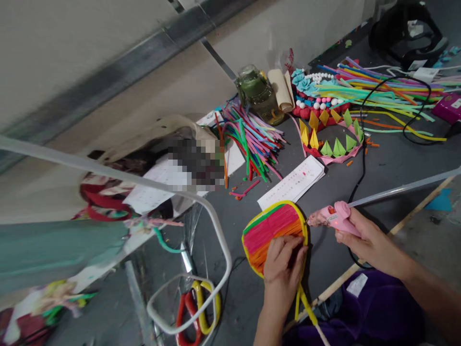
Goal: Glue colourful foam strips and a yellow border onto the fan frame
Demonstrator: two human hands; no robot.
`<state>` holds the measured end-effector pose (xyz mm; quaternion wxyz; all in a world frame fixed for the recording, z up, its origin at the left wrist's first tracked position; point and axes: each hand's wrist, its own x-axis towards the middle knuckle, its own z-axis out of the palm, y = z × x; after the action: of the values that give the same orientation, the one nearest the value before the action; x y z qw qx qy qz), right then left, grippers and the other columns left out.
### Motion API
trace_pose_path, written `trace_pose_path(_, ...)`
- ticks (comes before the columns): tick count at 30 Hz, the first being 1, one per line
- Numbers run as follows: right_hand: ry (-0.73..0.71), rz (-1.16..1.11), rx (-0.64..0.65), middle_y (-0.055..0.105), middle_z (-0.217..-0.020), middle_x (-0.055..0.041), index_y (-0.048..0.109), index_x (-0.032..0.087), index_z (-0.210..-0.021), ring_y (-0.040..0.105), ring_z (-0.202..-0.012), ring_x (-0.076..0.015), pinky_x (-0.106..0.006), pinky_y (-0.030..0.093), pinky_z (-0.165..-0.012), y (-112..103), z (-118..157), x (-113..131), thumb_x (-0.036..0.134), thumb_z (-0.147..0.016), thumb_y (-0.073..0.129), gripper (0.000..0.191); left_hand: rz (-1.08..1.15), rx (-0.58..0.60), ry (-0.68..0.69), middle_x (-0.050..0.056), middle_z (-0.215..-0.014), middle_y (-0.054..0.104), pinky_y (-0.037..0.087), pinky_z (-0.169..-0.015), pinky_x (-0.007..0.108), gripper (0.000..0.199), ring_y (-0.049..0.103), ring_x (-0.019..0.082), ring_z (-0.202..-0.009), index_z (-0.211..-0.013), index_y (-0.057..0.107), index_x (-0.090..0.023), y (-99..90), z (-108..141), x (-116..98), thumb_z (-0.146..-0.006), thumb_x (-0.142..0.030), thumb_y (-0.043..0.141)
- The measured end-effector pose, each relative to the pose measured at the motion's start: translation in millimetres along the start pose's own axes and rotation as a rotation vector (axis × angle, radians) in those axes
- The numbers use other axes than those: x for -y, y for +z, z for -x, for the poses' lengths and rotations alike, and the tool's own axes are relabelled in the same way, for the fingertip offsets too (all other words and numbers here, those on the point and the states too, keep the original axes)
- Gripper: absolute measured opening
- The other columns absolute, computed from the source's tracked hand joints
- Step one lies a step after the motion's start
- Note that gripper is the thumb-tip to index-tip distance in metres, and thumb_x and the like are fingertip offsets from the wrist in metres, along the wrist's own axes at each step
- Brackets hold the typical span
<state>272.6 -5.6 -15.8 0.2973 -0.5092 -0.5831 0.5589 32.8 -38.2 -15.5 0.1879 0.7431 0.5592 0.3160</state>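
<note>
My left hand (284, 262) presses its fingers onto the lower right part of a rounded panel (268, 230), striped pink, orange and green, with a yellow rim and a yellow-wrapped stick (307, 307) running down from it. In my right hand (370, 238) is a pink glue gun (340, 217), its nozzle pointing left at the panel's right rim. A clear glue stick (403, 187) sticks out of the gun's back toward the upper right. My left fingertips are curled against the panel; whether they pinch something small cannot be made out.
Scissors with red and yellow handles (187, 312) lie lower left, beneath a white bent frame (216, 226). Behind are a paper strip (293, 181), pipe cleaners (252, 139), a green bottle (261, 96) and a folded paper crown (338, 149). A black cord (363, 158) crosses the table at right.
</note>
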Motion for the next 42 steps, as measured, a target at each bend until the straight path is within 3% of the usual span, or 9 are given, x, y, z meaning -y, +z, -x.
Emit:
trace_pose_path(7,-0.006,0.008,-0.001,0.071,-0.114,-0.0063,0.043,0.024,-0.148,0.063,-0.116,-0.0273,-0.040,0.046,-0.104,-0.9,1.2,2.3,0.039,-0.094,0.056,0.057,0.003,0.003,-0.009,0.004,-0.093,0.063,0.050,-0.075,0.027,0.015,0.061,0.017,-0.086,-0.106,0.066,-0.021,0.3,-0.7,0.4,-0.092,-0.016,0.065)
trace_pose_path(22,0.065,-0.035,0.060,0.062,-0.135,-0.0077,0.042,0.025,-0.147,0.056,-0.128,-0.0271,-0.042,0.040,-0.110,-1.0,5.8,8.5,0.035,-0.096,0.055,0.053,0.030,0.084,-0.035,0.005,-0.101,0.060,0.051,-0.080,0.030,0.028,0.059,0.018,-0.092,-0.119,0.064,-0.022,-6.8,5.9,-0.7,-0.094,-0.014,0.057)
trace_pose_path(34,0.038,-0.005,0.070,0.070,-0.102,-0.0036,0.046,0.022,-0.143,0.062,-0.115,-0.0264,-0.040,0.043,-0.107,-2.8,9.0,5.2,0.035,-0.096,0.055,0.050,0.049,0.085,-0.047,0.005,-0.101,0.060,0.051,-0.079,0.029,0.026,0.059,0.018,-0.092,-0.116,0.065,-0.023,-6.5,8.3,0.6,-0.093,-0.013,0.058)
trace_pose_path(42,0.009,-0.014,0.044,0.071,-0.100,-0.0036,0.051,0.022,-0.138,0.063,-0.110,-0.0256,-0.038,0.048,-0.100,-2.2,9.0,3.7,0.034,-0.093,0.057,0.047,0.061,0.076,-0.039,0.005,-0.101,0.060,0.051,-0.079,0.030,0.026,0.059,0.018,-0.093,-0.116,0.064,-0.024,-5.8,6.1,0.1,-0.094,-0.012,0.058)
